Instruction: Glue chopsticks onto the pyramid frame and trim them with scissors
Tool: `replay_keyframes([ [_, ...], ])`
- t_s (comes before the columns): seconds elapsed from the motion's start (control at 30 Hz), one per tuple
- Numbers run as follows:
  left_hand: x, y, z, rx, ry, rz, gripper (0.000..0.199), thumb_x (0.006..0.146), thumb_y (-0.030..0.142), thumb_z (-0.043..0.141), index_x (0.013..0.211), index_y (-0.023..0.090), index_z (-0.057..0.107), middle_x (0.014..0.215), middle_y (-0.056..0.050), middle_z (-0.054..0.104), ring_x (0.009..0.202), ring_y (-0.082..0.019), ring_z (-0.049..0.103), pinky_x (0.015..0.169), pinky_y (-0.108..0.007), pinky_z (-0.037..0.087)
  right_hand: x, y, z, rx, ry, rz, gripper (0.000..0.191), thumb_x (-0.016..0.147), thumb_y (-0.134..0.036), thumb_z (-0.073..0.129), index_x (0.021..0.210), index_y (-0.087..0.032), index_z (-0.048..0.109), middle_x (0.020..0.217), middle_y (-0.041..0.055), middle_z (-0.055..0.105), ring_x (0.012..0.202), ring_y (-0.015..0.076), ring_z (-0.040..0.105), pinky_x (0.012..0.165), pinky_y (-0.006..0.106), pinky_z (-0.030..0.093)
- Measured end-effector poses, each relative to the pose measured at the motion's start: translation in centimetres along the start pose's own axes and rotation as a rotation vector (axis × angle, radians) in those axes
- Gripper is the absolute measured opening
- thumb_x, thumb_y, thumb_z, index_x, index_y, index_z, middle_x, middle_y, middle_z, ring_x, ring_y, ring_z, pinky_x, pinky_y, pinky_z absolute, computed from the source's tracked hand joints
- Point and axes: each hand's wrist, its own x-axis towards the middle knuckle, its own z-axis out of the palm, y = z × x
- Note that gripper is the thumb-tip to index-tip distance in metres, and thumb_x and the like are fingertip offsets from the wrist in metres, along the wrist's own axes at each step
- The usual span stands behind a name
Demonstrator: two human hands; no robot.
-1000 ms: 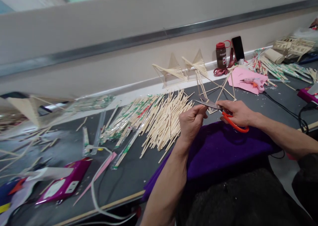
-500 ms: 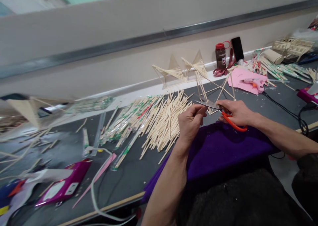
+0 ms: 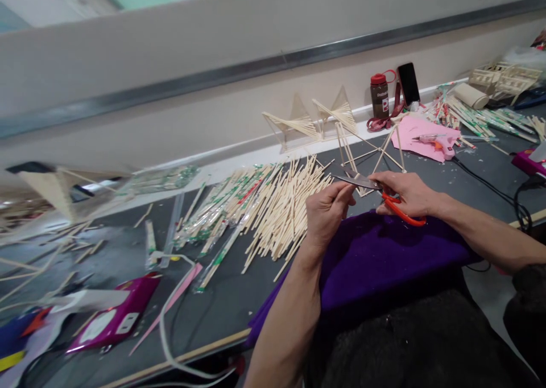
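The scissors (image 3: 367, 182) are held in the right hand (image 3: 409, 192) with the blades directed across to the fingertips of the left hand (image 3: 326, 211), presumably so that something small can be steadied right at the cutting edges. The loose sticks (image 3: 284, 211) are spread just beside the left fingers, probably for easy picking. Beyond both sets of fingertips a stick frame (image 3: 379, 149) is stood, and past the right fingers a glue gun (image 3: 446, 146) is laid on a pink sheet (image 3: 407, 132), perhaps to spare the tabletop. Beneath the hands a purple cloth (image 3: 384, 251) is draped. The right fingers are wrapped about the orange handles, the forearm being angled in from the right; the left fingers are curled, thumb and forefinger pressed together, the forearm rising steeply. Whether anything is pinched there cannot be told.
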Motion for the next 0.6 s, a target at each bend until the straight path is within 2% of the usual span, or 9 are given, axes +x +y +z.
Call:
replay_keyframes([
  [0.23,-0.20,-0.26,0.08,0.023,0.008,0.005,0.034,0.090,0.042,0.064,0.064,0.021,0.068,0.052,0.003,0.059,0.046,-0.008,0.050,0.044,-0.022,0.036,-0.26,0.02,0.08,0.036,-0.018,0.004,0.050,0.086,-0.045,0.065,0.128,-0.021,0.056,0.094,0.0044,0.067,0.074,0.0170,0.057,0.069,0.030,0.043],
  [0.4,-0.28,-0.37,0.23,0.027,0.017,0.016,0.034,0.091,0.043,0.063,0.067,0.020,0.069,0.055,0.002,0.061,0.044,-0.007,0.048,0.043,-0.021,0.035,-0.31,-0.22,-0.10,0.036,-0.028,0.012,0.041,0.086,-0.038,0.060,0.122,-0.020,0.056,0.082,-0.0008,0.062,0.065,0.0135,0.050,0.064,0.026,0.037],
  [0.6,-0.10,-0.77,0.47,0.018,0.048,-0.006,0.027,0.088,0.044,0.066,0.079,0.019,0.071,0.057,0.003,0.064,0.039,-0.006,0.046,0.041,-0.020,0.036,-0.25,-0.37,-0.08,-0.018,-0.028,0.044,0.032,0.085,-0.033,0.057,0.114,-0.021,0.057,0.078,-0.0012,0.060,0.063,0.0130,0.046,0.062,0.026,0.032],
])
